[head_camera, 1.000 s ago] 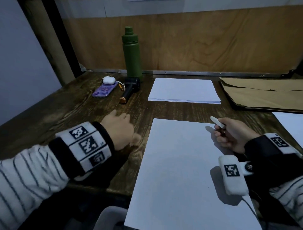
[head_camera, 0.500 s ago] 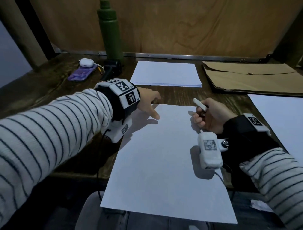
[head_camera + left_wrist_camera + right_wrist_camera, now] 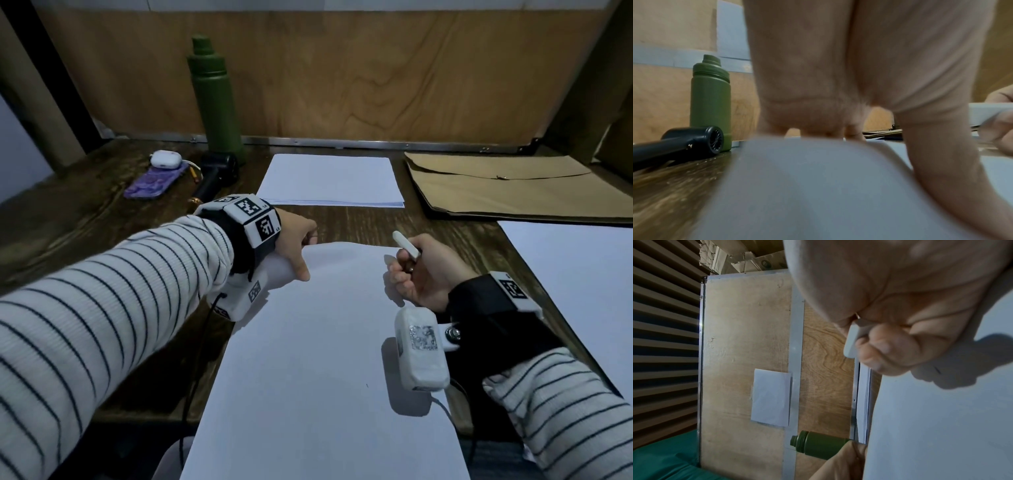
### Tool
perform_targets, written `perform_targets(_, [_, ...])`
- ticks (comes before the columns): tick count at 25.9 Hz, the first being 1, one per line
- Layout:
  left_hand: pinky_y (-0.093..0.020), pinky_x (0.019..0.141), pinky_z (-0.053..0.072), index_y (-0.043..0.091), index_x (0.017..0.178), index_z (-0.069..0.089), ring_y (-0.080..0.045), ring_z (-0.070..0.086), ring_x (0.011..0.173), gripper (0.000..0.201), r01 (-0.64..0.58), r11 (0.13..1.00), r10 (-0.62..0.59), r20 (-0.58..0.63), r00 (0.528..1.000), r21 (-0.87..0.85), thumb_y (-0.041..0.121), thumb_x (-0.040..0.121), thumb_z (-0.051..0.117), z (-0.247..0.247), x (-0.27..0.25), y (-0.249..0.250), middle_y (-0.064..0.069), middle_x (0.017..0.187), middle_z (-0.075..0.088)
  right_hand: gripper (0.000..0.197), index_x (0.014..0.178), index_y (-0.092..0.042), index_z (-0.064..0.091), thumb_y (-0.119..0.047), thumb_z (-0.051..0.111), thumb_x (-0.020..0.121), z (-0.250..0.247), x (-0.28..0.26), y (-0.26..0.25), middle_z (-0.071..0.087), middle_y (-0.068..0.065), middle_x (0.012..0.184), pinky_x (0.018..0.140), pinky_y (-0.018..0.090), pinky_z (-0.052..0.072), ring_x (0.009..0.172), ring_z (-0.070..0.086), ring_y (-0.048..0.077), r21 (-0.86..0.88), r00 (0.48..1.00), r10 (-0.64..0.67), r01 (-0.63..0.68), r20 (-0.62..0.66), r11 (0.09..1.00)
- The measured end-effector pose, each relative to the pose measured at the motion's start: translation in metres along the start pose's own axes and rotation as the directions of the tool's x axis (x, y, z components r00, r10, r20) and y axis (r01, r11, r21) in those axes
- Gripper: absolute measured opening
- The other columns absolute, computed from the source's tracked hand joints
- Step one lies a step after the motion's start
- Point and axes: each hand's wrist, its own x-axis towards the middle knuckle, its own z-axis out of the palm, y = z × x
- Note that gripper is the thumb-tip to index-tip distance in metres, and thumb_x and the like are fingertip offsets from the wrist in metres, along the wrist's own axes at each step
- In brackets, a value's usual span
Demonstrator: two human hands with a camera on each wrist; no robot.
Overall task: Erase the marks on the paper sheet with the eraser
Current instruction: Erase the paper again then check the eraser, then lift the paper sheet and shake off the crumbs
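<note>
The far left corner of the paper sheet (image 3: 318, 342) is now gripped by the left hand (image 3: 294, 240): the thumb lies on top of the sheet and the other fingers are tucked beyond its edge, whereas a second ago that hand was resting on the bare wooden table (image 3: 68, 219) to the left of the sheet, and half a second ago its fingers were only reaching the corner. In the left wrist view the near part of the sheet bulges upward under the palm, so the corner appears to be lifted slightly, though that picture is too blurred for this to be certain.

The white eraser (image 3: 406, 244) is held in the right hand (image 3: 424, 270), pinched between thumb and curled fingers, with its free end pointing up and to the left. It is kept above the upper right part of the sheet and is not in contact with the paper. That hand has barely shifted across the three moments.

Only one small dark speck can be made out low on the sheet in the head view; other marks cannot be discerned in this dim light.

The change is judged to mean that the sheet is being secured, or perhaps picked up, rather than rubbed; no erasing stroke is under way at this moment.
</note>
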Motion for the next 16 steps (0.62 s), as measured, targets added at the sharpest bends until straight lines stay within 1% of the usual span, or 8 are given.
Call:
perform_targets(2, [-0.027, 0.078, 0.044, 0.013, 0.116, 0.050, -0.018, 0.052, 0.092, 0.052, -0.007, 0.998, 0.007, -0.001, 1.000, -0.057, 0.035, 0.077, 0.076, 0.001, 0.001, -0.002, 0.001, 0.102, 0.056, 0.030, 0.068, -0.011, 0.044, -0.022, 0.037, 0.095, -0.002, -0.001, 0.002, 0.045, 0.006, 0.064, 0.032, 0.016, 0.037, 0.040, 0.045, 0.014, 0.033, 1.000, -0.015, 0.015, 0.004, 0.999])
perform_targets(3, [-0.025, 0.071, 0.045, 0.011, 0.111, 0.055, -0.017, 0.053, 0.088, 0.043, -0.021, 0.996, 0.019, -0.020, 1.000, -0.082, 0.034, 0.079, 0.074, 0.001, 0.002, -0.004, 0.002, 0.095, 0.057, 0.028, 0.074, -0.008, 0.048, -0.021, 0.039, 0.097, -0.003, -0.002, 0.003, 0.048, 0.007, 0.068, 0.035, 0.017, 0.042, 0.047, 0.048, 0.015, 0.038, 0.999, -0.033, 0.032, 0.004, 0.999])
perform_targets(5, [-0.021, 0.055, 0.036, 0.013, 0.082, 0.059, -0.015, 0.050, 0.070, 0.024, -0.042, 0.989, 0.028, -0.102, 0.994, -0.138, 0.035, 0.084, 0.069, -0.003, -0.005, -0.009, 0.003, 0.071, 0.053, 0.024, 0.082, -0.003, 0.053, -0.013, 0.039, 0.097, -0.004, -0.007, 0.003, 0.052, 0.010, 0.074, 0.042, 0.020, 0.049, 0.058, 0.052, 0.017, 0.028, 0.997, -0.081, 0.081, 0.006, 0.996])
perform_targets(7, [-0.022, 0.050, 0.028, 0.014, 0.065, 0.048, -0.013, 0.040, 0.058, 0.033, -0.049, 0.980, 0.004, -0.224, 0.975, -0.192, 0.032, 0.089, 0.062, -0.014, -0.019, -0.017, 0.002, 0.060, 0.042, 0.020, 0.079, -0.003, 0.051, -0.005, 0.037, 0.093, -0.003, -0.015, 0.002, 0.049, 0.011, 0.075, 0.048, 0.025, 0.049, 0.062, 0.051, 0.020, 0.000, 0.990, -0.143, 0.143, 0.000, 0.990])
perform_targets(10, [-0.023, 0.068, 0.043, 0.008, 0.092, 0.068, -0.017, 0.057, 0.078, 0.015, -0.127, 0.950, 0.004, -0.393, 0.920, -0.286, 0.018, 0.093, 0.057, -0.039, -0.043, -0.035, -0.003, 0.084, 0.066, 0.022, 0.067, -0.011, 0.038, -0.010, 0.040, 0.089, 0.002, -0.023, -0.002, 0.036, 0.009, 0.071, 0.053, 0.034, 0.039, 0.059, 0.043, 0.024, -0.007, 0.975, -0.221, 0.221, -0.005, 0.975])
perform_targets(11, [-0.024, 0.077, 0.045, 0.008, 0.103, 0.068, -0.018, 0.061, 0.089, 0.018, -0.144, 0.944, -0.001, -0.437, 0.899, -0.298, 0.017, 0.093, 0.056, -0.048, -0.053, -0.040, -0.004, 0.097, 0.069, 0.025, 0.067, -0.012, 0.037, -0.015, 0.045, 0.090, 0.005, -0.026, -0.004, 0.033, 0.008, 0.068, 0.053, 0.033, 0.038, 0.056, 0.042, 0.023, -0.039, 0.971, -0.237, 0.238, 0.010, 0.971])
perform_targets(13, [-0.024, 0.082, 0.043, 0.010, 0.110, 0.068, -0.017, 0.060, 0.097, 0.022, -0.156, 0.940, -0.028, -0.526, 0.850, -0.303, 0.019, 0.094, 0.055, -0.066, -0.071, -0.047, -0.004, 0.106, 0.067, 0.030, 0.070, -0.012, 0.043, -0.031, 0.054, 0.091, 0.016, -0.035, -0.011, 0.036, 0.008, 0.066, 0.053, 0.029, 0.038, 0.055, 0.044, 0.020, -0.172, 0.945, -0.326, 0.326, 0.029, 0.930])
perform_targets(16, [-0.020, 0.076, 0.036, 0.011, 0.107, 0.068, -0.010, 0.054, 0.092, 0.023, -0.180, 0.940, -0.057, -0.653, 0.755, -0.290, 0.024, 0.095, 0.053, -0.092, -0.095, -0.053, 0.002, 0.099, 0.062, 0.036, 0.066, -0.009, 0.056, -0.027, 0.048, 0.096, 0.038, -0.056, -0.035, 0.055, 0.005, 0.068, 0.061, 0.025, 0.041, 0.067, 0.051, 0.017, -0.238, 0.788, -0.607, 0.613, 0.107, 0.753])
